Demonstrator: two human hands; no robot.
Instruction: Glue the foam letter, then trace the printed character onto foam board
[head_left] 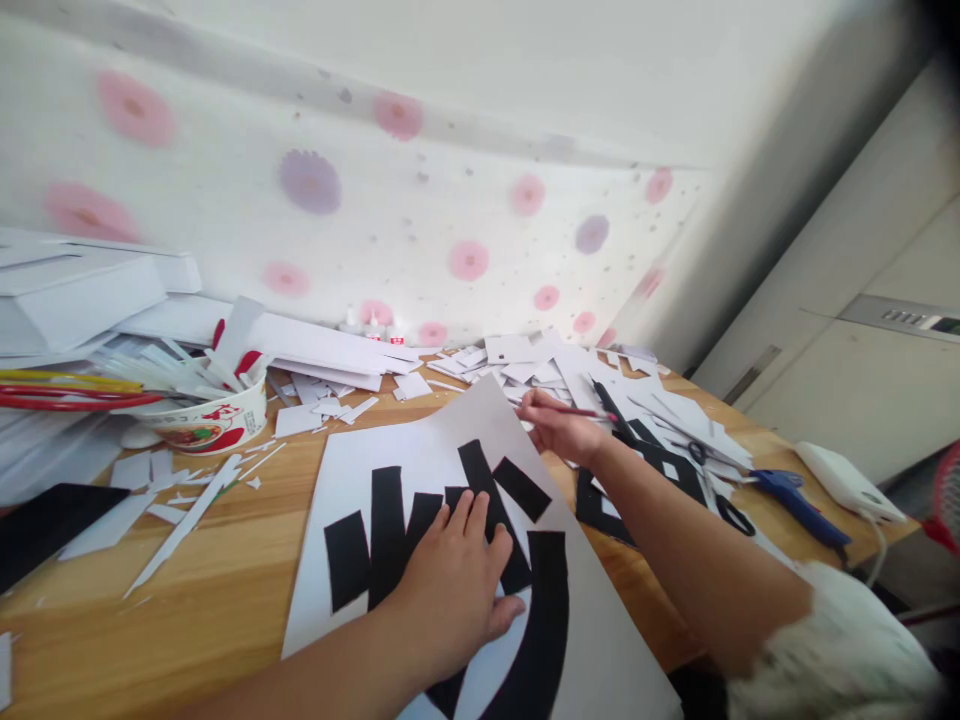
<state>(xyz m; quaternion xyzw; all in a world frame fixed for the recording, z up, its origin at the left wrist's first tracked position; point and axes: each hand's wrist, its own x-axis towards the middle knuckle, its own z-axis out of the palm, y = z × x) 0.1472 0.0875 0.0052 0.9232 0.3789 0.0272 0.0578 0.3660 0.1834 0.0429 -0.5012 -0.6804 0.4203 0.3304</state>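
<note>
A white sheet of board point(442, 440) lies before me on the wooden table, its far right corner raised. My left hand point(454, 570) rests on it with fingers spread, over several black cut strips. Among these are an upright strip point(386, 520), a small tilted rectangle point(523, 490) and a long curved piece point(551, 600); the hand and forearm partly cover some of them. Beside the board's right edge, my right hand point(559, 425) is closed around a thin reddish pencil point(589, 412). The pencil's tip cannot be made out.
A paper bowl point(217, 425) holding white strips and red-handled scissors stands left, near folded white board point(82, 285). White scraps point(517, 350) lie along the back. At right are black-handled scissors point(733, 515), a blue glue gun point(802, 508) and a white device with a cable point(847, 482).
</note>
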